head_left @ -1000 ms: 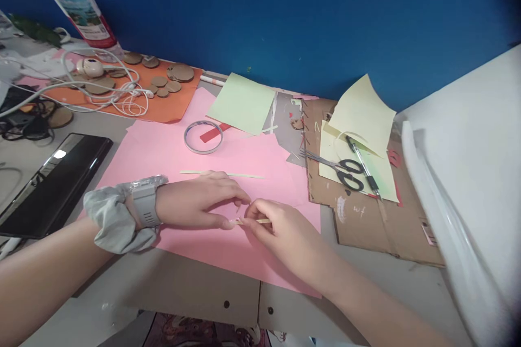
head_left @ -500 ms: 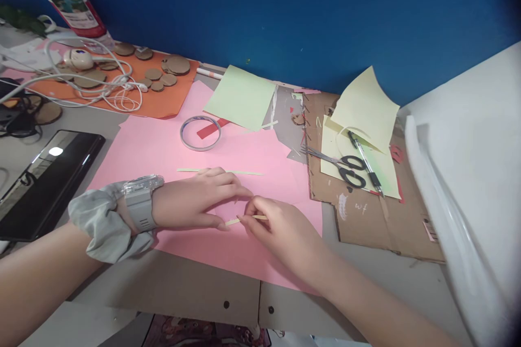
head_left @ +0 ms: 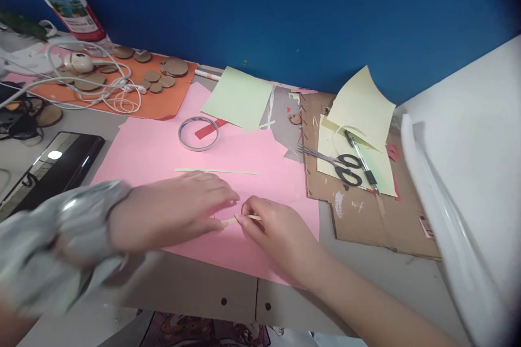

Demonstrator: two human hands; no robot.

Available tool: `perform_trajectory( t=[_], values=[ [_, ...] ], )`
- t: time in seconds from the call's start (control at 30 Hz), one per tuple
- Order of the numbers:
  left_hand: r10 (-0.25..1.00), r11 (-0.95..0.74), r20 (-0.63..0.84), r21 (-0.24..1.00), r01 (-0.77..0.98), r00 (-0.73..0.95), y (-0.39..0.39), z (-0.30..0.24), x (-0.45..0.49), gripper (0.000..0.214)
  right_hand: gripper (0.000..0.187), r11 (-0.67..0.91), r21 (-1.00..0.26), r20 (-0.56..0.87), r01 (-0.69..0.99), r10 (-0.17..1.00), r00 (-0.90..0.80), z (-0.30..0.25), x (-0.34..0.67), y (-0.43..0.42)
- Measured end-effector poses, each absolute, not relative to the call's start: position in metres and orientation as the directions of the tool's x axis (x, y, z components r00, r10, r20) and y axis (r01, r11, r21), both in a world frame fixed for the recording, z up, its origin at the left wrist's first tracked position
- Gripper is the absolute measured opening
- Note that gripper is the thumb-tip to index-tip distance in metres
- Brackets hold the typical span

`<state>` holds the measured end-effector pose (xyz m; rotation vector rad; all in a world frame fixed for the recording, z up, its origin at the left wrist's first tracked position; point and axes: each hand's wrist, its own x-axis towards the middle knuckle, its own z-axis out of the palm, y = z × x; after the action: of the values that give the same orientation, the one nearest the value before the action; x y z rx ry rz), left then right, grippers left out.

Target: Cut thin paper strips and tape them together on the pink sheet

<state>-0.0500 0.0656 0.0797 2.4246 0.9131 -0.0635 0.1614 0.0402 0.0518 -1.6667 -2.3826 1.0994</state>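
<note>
My right hand (head_left: 271, 225) pinches a thin pale-yellow paper strip (head_left: 230, 220) between thumb and fingers, over the pink paper (head_left: 142, 146). One end of that strip reaches toward the thumb of my left hand (head_left: 183, 203); whether they touch I cannot tell. My left hand is somewhat blurred, its thumb and fingers apart, with a grey watch and scrunchie at the wrist. Just beyond it lies a second pale-green strip (head_left: 236, 172), flat on the pink paper. Farther back on the same sheet rests a roll of tape (head_left: 181, 138), beside a red paper strip (head_left: 209, 129).
Scissors (head_left: 350, 176), a pen (head_left: 362, 157) and yellow paper (head_left: 362, 103) lie on cardboard (head_left: 366, 227) at right. Green paper (head_left: 240, 97) is behind. At left are a black phone-like slab (head_left: 52, 168), tangled earphones (head_left: 122, 97), cardboard discs (head_left: 174, 66) and a bottle (head_left: 69, 5).
My left hand has lifted and drawn back slightly to the left, its forearm swinging lower and nearer. My right hand keeps its pinch on the strip almost in place.
</note>
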Motion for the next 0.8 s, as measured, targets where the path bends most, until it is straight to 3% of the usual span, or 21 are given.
perform_trajectory(
  t=[0.1,0.23,0.37,0.8],
  values=[
    [0.725,-0.674,-0.032,0.175,0.718,0.688,0.027,0.076,-0.050,0.039,0.011,0.188,-0.584,-0.331,0.790,0.833,-0.443,0.051,0.162,0.040],
    [0.669,-0.743,0.026,0.043,0.668,0.743,-0.014,0.047,-0.054,0.070,0.013,0.195,-0.615,-0.314,0.764,0.829,-0.464,0.052,0.163,0.039],
    [0.712,-0.702,0.033,0.050,0.710,0.702,-0.025,0.027,-0.056,0.080,0.014,0.200,-0.623,-0.306,0.756,0.828,-0.470,0.053,0.162,0.039],
    [0.745,-0.664,0.009,0.091,0.742,0.667,-0.027,0.029,-0.054,0.082,0.013,0.197,-0.620,-0.293,0.760,0.840,-0.457,0.053,0.162,0.038]
  ],
)
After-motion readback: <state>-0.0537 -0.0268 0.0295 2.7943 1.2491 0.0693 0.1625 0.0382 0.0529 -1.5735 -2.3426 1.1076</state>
